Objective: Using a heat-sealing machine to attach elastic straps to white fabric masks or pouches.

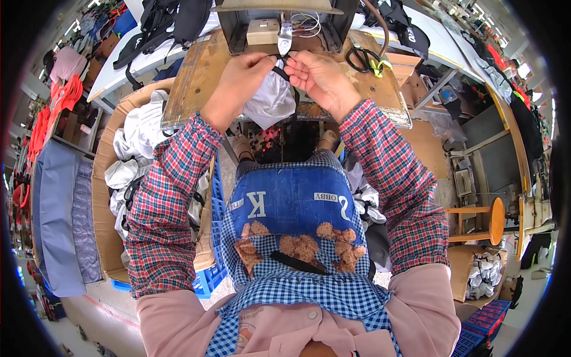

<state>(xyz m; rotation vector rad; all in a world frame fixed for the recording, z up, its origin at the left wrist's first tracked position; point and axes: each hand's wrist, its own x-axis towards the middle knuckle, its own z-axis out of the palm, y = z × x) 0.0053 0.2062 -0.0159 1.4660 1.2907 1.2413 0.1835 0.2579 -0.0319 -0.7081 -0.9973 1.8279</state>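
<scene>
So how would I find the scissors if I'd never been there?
Look at the worn wooden sewing table in front of the person. Go to its far right part, past the right hand, beside the dark sewing machine. The scissors lie flat there, with black looped handles and a yellow bit at the blades.

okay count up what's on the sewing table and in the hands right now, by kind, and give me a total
Hands: 2, the left hand and the right hand, both pinching the strap
Black strap: 1
White garment: 1, hanging off the wooden table
Scissors: 1
Sewing machine: 1
Total: 6
</scene>
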